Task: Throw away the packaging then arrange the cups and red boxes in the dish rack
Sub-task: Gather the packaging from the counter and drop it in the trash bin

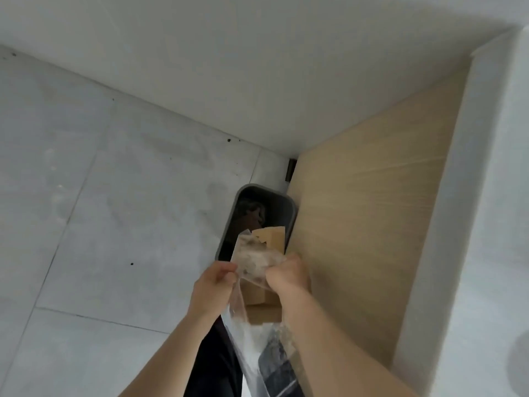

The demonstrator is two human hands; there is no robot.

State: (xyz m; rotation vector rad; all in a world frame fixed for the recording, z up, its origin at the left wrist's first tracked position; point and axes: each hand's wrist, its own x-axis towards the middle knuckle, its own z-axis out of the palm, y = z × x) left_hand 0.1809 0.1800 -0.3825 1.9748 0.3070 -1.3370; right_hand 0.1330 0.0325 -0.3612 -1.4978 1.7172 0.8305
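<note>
Both the left hand (213,285) and the right hand (289,275) have their grip clamped on a crumpled clear plastic bag with brown cardboard pieces (254,260), bunching it small, probably so it fits the opening. The bundle hangs just over the dark grey rectangular bin (289,209), which stands on the pale tiled floor (114,196) beside a light wooden panel (372,224).

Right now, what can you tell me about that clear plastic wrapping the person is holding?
The clear plastic packaging is thin, see-through film, crumpled and wrinkled at the top where both hands pinch it: the left hand on one side, the right hand on the other. A looser length hangs down between the forearms. Brown cardboard pieces show through and behind it. It is held just above the open grey bin on the tiled floor, beside a wooden cabinet panel.
</note>
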